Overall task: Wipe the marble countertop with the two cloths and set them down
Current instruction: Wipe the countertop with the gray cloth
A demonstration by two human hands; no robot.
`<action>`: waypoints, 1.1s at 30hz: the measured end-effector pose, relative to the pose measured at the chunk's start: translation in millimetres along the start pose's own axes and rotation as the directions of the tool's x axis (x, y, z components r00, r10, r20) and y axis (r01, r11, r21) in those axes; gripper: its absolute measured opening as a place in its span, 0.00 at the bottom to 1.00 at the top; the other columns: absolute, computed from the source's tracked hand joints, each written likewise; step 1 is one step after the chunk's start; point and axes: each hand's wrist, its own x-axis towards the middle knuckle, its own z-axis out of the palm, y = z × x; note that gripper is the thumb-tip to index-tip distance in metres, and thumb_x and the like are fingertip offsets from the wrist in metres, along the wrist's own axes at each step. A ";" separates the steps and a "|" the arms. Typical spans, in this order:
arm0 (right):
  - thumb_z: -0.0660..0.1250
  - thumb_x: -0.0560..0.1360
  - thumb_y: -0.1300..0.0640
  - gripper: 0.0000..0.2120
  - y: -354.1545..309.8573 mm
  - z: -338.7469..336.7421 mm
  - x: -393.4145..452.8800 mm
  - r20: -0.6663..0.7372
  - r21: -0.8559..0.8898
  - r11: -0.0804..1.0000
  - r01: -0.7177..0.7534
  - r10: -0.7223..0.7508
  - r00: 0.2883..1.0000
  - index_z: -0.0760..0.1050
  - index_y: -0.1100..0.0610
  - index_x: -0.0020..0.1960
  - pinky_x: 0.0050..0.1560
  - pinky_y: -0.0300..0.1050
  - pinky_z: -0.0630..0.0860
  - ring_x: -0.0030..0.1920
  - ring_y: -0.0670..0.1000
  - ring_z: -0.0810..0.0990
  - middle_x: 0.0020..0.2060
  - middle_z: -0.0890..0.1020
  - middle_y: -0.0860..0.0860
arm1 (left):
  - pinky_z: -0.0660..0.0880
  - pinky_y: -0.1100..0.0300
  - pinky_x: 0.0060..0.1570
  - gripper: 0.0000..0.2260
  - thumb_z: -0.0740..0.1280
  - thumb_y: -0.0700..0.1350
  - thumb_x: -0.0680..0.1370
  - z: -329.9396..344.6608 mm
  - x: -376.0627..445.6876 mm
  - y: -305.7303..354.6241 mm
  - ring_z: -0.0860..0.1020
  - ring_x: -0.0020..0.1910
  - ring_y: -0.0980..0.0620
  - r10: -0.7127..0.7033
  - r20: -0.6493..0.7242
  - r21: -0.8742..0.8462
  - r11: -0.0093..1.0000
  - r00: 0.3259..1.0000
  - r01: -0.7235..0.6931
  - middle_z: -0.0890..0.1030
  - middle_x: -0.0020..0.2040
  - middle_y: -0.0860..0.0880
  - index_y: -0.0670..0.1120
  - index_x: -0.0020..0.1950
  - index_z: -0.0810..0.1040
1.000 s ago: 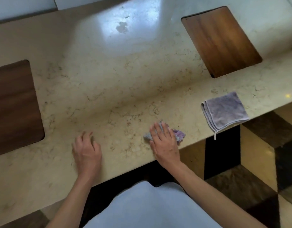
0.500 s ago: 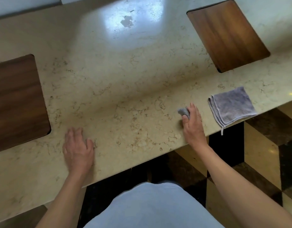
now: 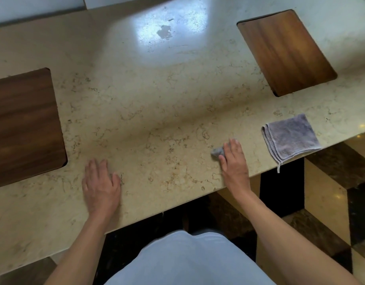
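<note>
The beige marble countertop fills the view. My right hand lies flat near the front edge, its straight fingers pressing a small crumpled grey cloth against the marble. Only the cloth's left end shows beside my fingers. A second grey cloth lies folded to the right of that hand, apart from it, with one corner and a tag hanging over the edge. My left hand rests palm down on the bare marble further left and holds nothing.
Two dark wooden panels sit in the counter, one at the left and one at the back right. A small wet patch shines at the back. The counter's front edge runs just below my hands, with tiled floor beyond.
My right hand slid the small cloth to the right along the front edge, toward the folded cloth. My left hand stayed flat in about the same place.
</note>
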 end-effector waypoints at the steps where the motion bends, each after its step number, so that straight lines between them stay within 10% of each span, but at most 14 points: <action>1: 0.60 0.84 0.56 0.25 -7.9 5.5 -3.5 -0.006 -0.010 0.999 0.034 -0.034 0.999 0.58 0.60 0.79 0.81 0.54 0.53 0.81 0.54 0.51 0.80 0.57 0.54 | 0.53 0.42 0.77 0.23 0.57 0.47 0.82 0.6 -0.2 0.1 0.55 0.79 0.39 -0.001 0.002 0.005 1.000 1.000 0.001 0.58 0.80 0.37 0.42 0.76 0.62; 8: 0.68 0.75 0.72 0.30 -22.5 12.8 -12.4 -0.029 0.086 0.988 0.127 -0.125 0.992 0.67 0.60 0.75 0.78 0.58 0.59 0.78 0.56 0.62 0.76 0.68 0.56 | 0.52 0.43 0.77 0.24 0.57 0.48 0.82 3.3 0.0 -2.3 0.55 0.79 0.39 0.000 0.009 0.019 1.000 1.000 0.000 0.58 0.80 0.38 0.43 0.77 0.61; 18: 0.66 0.80 0.61 0.22 -12.7 3.7 -5.2 -0.035 0.120 0.986 0.118 -0.115 0.993 0.70 0.62 0.73 0.77 0.52 0.60 0.76 0.55 0.64 0.74 0.70 0.57 | 0.50 0.44 0.77 0.24 0.56 0.49 0.82 6.6 -0.9 -4.9 0.53 0.80 0.42 -0.005 0.003 0.018 1.000 1.000 0.005 0.57 0.81 0.40 0.45 0.78 0.60; 33: 0.64 0.78 0.74 0.22 -6.2 -9.9 85.6 -0.075 0.074 0.984 0.160 -0.154 0.985 0.72 0.65 0.71 0.78 0.51 0.58 0.76 0.59 0.67 0.73 0.71 0.60 | 0.44 0.47 0.78 0.25 0.55 0.49 0.82 6.5 2.9 70.1 0.50 0.81 0.45 0.055 0.000 -0.025 0.998 0.999 -0.055 0.56 0.81 0.41 0.44 0.79 0.58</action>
